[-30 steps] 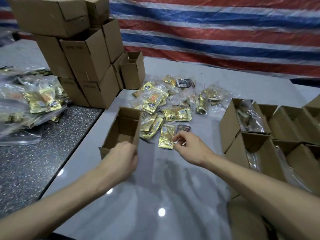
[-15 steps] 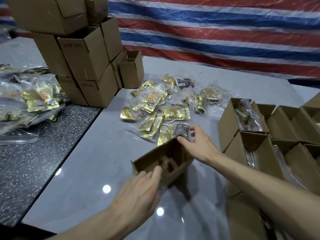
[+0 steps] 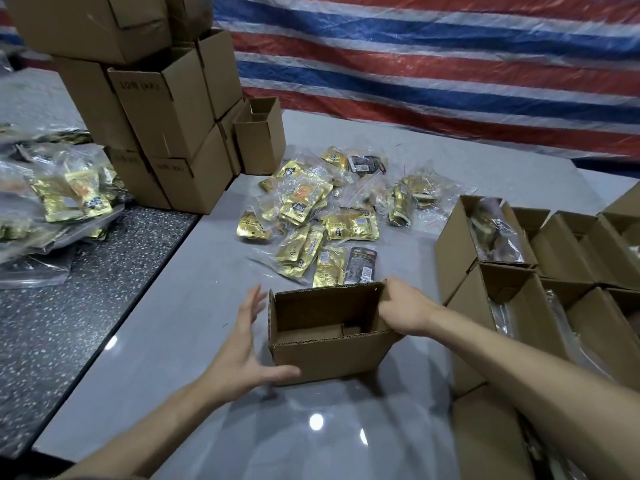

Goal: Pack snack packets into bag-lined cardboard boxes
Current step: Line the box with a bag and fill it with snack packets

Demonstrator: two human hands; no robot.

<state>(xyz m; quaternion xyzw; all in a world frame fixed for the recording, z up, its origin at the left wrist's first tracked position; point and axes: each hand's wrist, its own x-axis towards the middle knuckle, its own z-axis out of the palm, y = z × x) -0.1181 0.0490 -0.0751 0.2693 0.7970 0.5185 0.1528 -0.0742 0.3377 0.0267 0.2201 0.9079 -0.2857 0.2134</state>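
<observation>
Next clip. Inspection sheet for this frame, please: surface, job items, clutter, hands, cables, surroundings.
Surface: grey glossy table, dark speckled counter to its left.
Job's things: open box upright, no liner seen; loose packets behind it; lined boxes on the right.
Clutter: box stack at back left; bags of packets on the counter.
Hands: left hand open beside the box, thumb on its front; right hand grips its right wall.
Cables: nothing seen.
Surroundings: striped tarp behind.
</observation>
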